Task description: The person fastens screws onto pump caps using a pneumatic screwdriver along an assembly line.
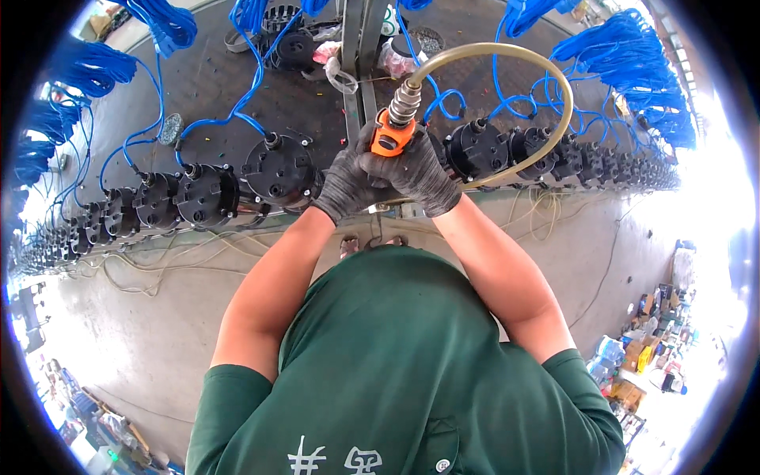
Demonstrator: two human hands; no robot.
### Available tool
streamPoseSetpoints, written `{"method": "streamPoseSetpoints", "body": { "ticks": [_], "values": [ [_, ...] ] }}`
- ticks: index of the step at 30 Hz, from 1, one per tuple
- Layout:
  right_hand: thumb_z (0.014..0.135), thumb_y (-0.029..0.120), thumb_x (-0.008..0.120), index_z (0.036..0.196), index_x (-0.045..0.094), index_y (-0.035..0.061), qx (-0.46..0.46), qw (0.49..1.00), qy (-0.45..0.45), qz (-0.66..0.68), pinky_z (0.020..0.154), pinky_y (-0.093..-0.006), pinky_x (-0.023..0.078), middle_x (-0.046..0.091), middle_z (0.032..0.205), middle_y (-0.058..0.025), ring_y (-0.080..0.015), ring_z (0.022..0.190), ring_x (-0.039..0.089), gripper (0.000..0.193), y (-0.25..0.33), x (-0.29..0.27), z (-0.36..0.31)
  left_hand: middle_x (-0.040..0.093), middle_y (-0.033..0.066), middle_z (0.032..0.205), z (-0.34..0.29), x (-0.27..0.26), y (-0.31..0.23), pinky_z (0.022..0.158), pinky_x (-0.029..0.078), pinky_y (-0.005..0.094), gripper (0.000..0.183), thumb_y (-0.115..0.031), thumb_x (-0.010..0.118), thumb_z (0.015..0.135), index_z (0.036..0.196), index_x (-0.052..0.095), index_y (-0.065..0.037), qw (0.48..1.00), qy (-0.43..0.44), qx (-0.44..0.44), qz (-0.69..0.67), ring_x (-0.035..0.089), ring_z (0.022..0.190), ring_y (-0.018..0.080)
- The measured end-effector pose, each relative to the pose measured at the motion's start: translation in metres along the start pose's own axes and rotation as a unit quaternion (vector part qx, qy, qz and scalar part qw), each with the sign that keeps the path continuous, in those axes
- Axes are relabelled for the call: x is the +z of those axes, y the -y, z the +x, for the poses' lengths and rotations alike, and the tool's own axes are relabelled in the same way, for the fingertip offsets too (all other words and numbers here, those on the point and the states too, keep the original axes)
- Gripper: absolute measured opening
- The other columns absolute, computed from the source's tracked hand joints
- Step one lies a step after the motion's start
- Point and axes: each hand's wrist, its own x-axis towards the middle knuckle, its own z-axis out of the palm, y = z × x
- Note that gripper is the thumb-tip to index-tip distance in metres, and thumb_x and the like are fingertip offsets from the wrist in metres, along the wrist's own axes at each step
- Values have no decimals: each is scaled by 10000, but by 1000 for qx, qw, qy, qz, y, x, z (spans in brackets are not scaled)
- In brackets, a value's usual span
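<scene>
Both my hands wear dark grey knit gloves and meet at the middle of the bench edge. My right hand [421, 172] is closed around an orange and black air tool [392, 136], held with its hose end up. My left hand [348, 184] is pressed against the tool's left side, fingers curled around its lower part. A metal coupling [404, 103] joins the tool to a yellowish air hose [529, 52], which arches over to the right. The tool's working end and whatever lies under it are hidden by my hands. A round black housing [279, 171] sits just left of my left hand.
More black housings [207, 195] line the bench edge on both sides, with blue cables [253, 87] rising to hanging bundles [625, 55]. A metal post [352, 71] stands ahead. Pale hoses [150, 269] lie along the floor; boxes and clutter [633, 356] fill the lower right.
</scene>
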Motion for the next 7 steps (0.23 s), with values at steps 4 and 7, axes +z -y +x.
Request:
{"method": "streamPoseSetpoints", "body": {
  "ticks": [4,7],
  "values": [
    [818,196,793,1192,630,96,20,993,-2,112,919,-338,546,696,1101,-80,-241,994,682,420,7,3,-6,512,144,1402,6,-23,7,1057,488,413,797,-253,857,749,1420,456,-98,803,61,195,560,566,1233,358],
    [837,201,785,1250,595,107,-12,979,51,198,964,-343,529,670,1168,-91,-246,1060,657,464,-6,-18,-6,486,171,1435,-11,0,-1,1088,460,407,853,-268,858,745,1463,422,-126,694,-40,345,631,525,1284,379]
  ]
}}
